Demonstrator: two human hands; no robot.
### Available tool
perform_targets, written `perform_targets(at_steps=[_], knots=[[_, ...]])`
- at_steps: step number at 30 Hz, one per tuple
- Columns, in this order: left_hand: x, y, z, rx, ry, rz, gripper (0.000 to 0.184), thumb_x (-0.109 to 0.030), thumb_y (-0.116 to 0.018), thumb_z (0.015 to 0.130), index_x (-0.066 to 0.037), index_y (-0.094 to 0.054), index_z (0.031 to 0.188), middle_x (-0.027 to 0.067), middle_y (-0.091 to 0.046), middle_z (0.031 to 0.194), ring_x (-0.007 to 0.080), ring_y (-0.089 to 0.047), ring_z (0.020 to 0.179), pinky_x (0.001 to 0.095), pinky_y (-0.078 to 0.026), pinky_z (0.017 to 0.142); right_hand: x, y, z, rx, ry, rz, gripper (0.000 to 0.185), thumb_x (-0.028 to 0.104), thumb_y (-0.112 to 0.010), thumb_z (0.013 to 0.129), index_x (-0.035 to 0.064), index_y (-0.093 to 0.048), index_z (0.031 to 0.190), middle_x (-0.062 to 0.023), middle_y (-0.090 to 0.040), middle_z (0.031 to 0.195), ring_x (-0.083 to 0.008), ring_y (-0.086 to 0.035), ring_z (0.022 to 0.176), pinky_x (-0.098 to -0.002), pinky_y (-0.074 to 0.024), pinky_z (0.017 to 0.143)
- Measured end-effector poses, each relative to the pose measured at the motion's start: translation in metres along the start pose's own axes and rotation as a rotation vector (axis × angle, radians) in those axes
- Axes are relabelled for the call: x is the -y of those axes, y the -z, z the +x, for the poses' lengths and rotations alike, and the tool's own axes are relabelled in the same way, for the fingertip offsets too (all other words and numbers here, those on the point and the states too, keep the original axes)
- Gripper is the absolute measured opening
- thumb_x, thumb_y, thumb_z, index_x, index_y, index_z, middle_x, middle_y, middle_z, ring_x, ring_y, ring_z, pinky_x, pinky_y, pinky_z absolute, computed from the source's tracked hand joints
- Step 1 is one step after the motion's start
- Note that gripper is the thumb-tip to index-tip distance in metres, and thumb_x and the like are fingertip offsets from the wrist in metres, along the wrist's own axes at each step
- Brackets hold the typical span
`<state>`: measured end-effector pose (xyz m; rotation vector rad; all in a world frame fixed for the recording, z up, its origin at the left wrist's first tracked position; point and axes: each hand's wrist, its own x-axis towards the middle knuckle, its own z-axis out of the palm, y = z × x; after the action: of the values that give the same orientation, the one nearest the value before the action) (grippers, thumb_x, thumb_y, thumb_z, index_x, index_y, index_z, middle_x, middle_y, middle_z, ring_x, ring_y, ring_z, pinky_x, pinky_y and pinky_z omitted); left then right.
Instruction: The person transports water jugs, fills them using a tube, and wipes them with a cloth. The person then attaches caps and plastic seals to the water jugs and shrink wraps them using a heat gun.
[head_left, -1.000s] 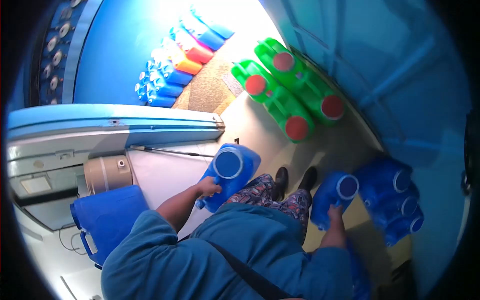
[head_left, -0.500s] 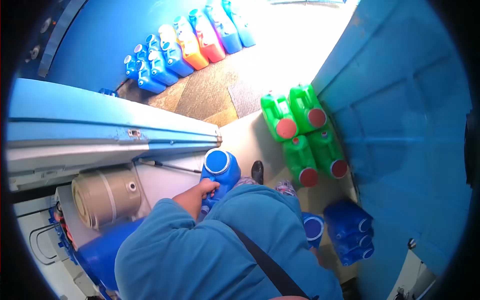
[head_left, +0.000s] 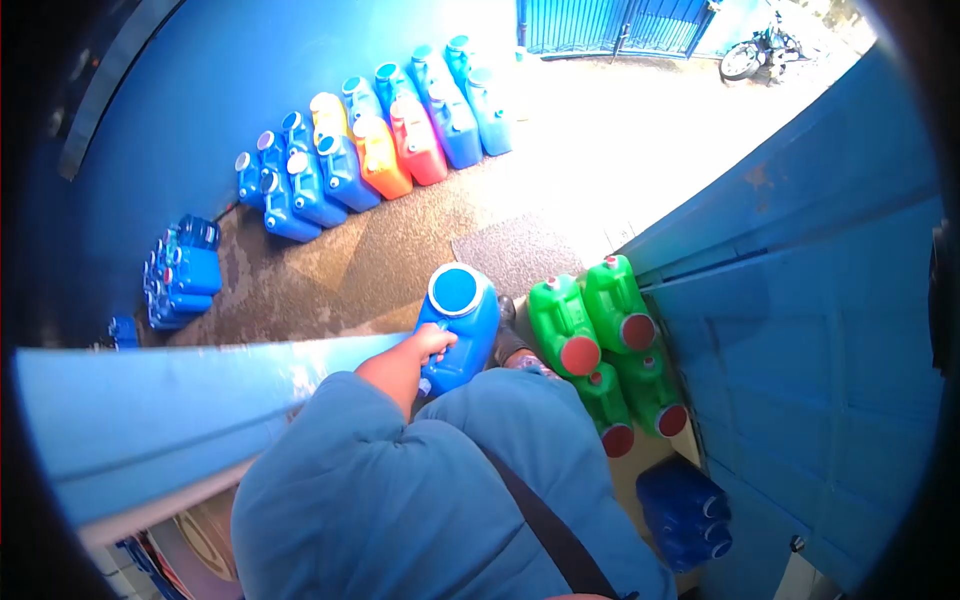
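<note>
My left hand [head_left: 437, 343] is closed around the handle of a blue water jug [head_left: 470, 345], which hangs upright at my left front. The jug has a wide round blue cap with a pale rim and a small spout low near my wrist. My right hand is out of view, hidden behind my body in the blue shirt [head_left: 430, 500]. Close to my right leg stand several green jugs [head_left: 563, 320] with red caps. One of my dark shoes [head_left: 506, 308] shows between the blue jug and the green ones.
Several blue jugs [head_left: 345, 180], with orange [head_left: 380, 160] and red [head_left: 420, 150] ones, line the far-left wall. More blue containers [head_left: 190, 275] are stacked left. A blue door [head_left: 790, 350] runs along the right, with dark blue jugs [head_left: 680, 510] below. A motorcycle [head_left: 745, 60] stands outside.
I have moved forward through the doorway, carrying the blue jug in my left hand. The blue jug near my right side has gone out of sight. A gate and motorcycle now show.
</note>
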<state>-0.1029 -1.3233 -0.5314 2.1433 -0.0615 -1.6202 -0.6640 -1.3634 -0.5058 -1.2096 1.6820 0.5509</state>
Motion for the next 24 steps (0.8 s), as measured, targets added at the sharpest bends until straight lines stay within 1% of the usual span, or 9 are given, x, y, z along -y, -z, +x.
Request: perform_targets(at_steps=[3, 5, 6, 8, 10, 16, 18, 21, 24], knots=[[-0.097, 0.037, -0.026, -0.026, -0.011, 0.087, 0.014, -0.013, -0.069, 0.076, -0.001, -0.063, 0.072, 0.0076, -0.053, 0.061, 0.0168, -0.048, 0.045, 0.0331, -0.039, 0.040, 0.056, 0.002, 0.021, 0.015, 0.018, 0.011, 0.028, 0.015, -0.068, 0.072, -0.0017, -0.062, 0.094, -0.0123, -0.067, 0.080, -0.0225, -0.065, 0.060, -0.0391, -0.0519, 0.057], [-0.116, 0.072, 0.018, -0.009, -0.040, 0.147, 0.015, -0.015, -0.068, 0.076, -0.001, -0.065, 0.073, 0.0080, -0.054, 0.059, 0.0169, -0.050, 0.045, 0.0339, -0.038, 0.040, 0.091, 0.004, 0.035, 0.022, 0.036, 0.019, 0.029, 0.015, -0.069, 0.072, -0.0019, -0.061, 0.094, -0.0122, -0.067, 0.080, -0.0224, -0.065, 0.060, -0.0391, -0.0520, 0.057], [-0.132, 0.084, 0.021, 0.002, -0.071, 0.149, 0.016, -0.016, -0.069, 0.077, -0.001, -0.065, 0.074, 0.0081, -0.054, 0.058, 0.0169, -0.050, 0.045, 0.0345, -0.038, 0.040, 0.107, 0.004, 0.040, 0.025, 0.046, 0.025, 0.029, 0.015, -0.069, 0.072, -0.0019, -0.061, 0.094, -0.0121, -0.067, 0.080, -0.0224, -0.065, 0.060, -0.0391, -0.0520, 0.057], [-0.165, 0.103, 0.016, -0.044, -0.042, 0.234, 0.018, -0.017, -0.069, 0.076, 0.000, -0.065, 0.073, 0.0084, -0.054, 0.057, 0.0169, -0.050, 0.044, 0.0355, -0.038, 0.040, 0.141, 0.005, 0.053, 0.031, 0.061, 0.035, 0.030, 0.016, -0.069, 0.072, -0.0021, -0.061, 0.094, -0.0120, -0.068, 0.080, -0.0224, -0.065, 0.061, -0.0391, -0.0520, 0.057], [-0.184, 0.128, 0.035, -0.063, -0.112, 0.194, 0.018, -0.017, -0.068, 0.077, 0.001, -0.065, 0.073, 0.0087, -0.055, 0.057, 0.0170, -0.050, 0.044, 0.0359, -0.038, 0.040, 0.173, 0.007, 0.064, 0.033, 0.070, 0.047, 0.031, 0.016, -0.069, 0.071, -0.0023, -0.061, 0.095, -0.0119, -0.068, 0.080, -0.0223, -0.065, 0.061, -0.0391, -0.0521, 0.057], [-0.204, 0.209, 0.106, -0.077, -0.101, 0.246, 0.017, -0.015, -0.069, 0.079, 0.000, -0.063, 0.076, 0.0073, -0.056, 0.061, 0.0150, -0.050, 0.046, 0.0333, -0.039, 0.041, 0.268, 0.007, 0.103, 0.046, 0.094, 0.020, 0.032, 0.016, -0.070, 0.070, -0.0028, -0.061, 0.095, -0.0115, -0.068, 0.080, -0.0222, -0.065, 0.061, -0.0391, -0.0522, 0.057], [-0.201, 0.233, 0.132, -0.099, -0.097, 0.205, 0.015, -0.014, -0.069, 0.077, 0.000, -0.065, 0.073, 0.0092, -0.055, 0.057, 0.0175, -0.050, 0.042, 0.0349, -0.039, 0.040, 0.301, 0.004, 0.119, 0.053, 0.100, -0.001, 0.033, 0.017, -0.070, 0.070, -0.0029, -0.061, 0.095, -0.0113, -0.068, 0.080, -0.0221, -0.065, 0.061, -0.0391, -0.0522, 0.057], [-0.201, 0.264, 0.162, -0.065, -0.036, 0.234, 0.018, -0.017, -0.070, 0.078, 0.000, -0.066, 0.075, 0.0098, -0.057, 0.060, 0.0181, -0.052, 0.044, 0.0355, -0.041, 0.042, 0.358, -0.005, 0.147, 0.055, 0.109, -0.053, 0.034, 0.017, -0.071, 0.069, -0.0032, -0.061, 0.095, -0.0112, -0.068, 0.080, -0.0221, -0.065, 0.061, -0.0390, -0.0523, 0.057], [-0.170, 0.305, 0.228, 0.020, -0.014, 0.250, 0.019, -0.019, -0.072, 0.076, -0.001, -0.067, 0.077, 0.0091, -0.058, 0.061, 0.0189, -0.053, 0.045, 0.0369, -0.042, 0.043, 0.425, -0.025, 0.184, 0.046, 0.127, -0.111, 0.035, 0.017, -0.071, 0.069, -0.0034, -0.060, 0.095, -0.0110, -0.068, 0.080, -0.0220, -0.065, 0.061, -0.0390, -0.0524, 0.057]])
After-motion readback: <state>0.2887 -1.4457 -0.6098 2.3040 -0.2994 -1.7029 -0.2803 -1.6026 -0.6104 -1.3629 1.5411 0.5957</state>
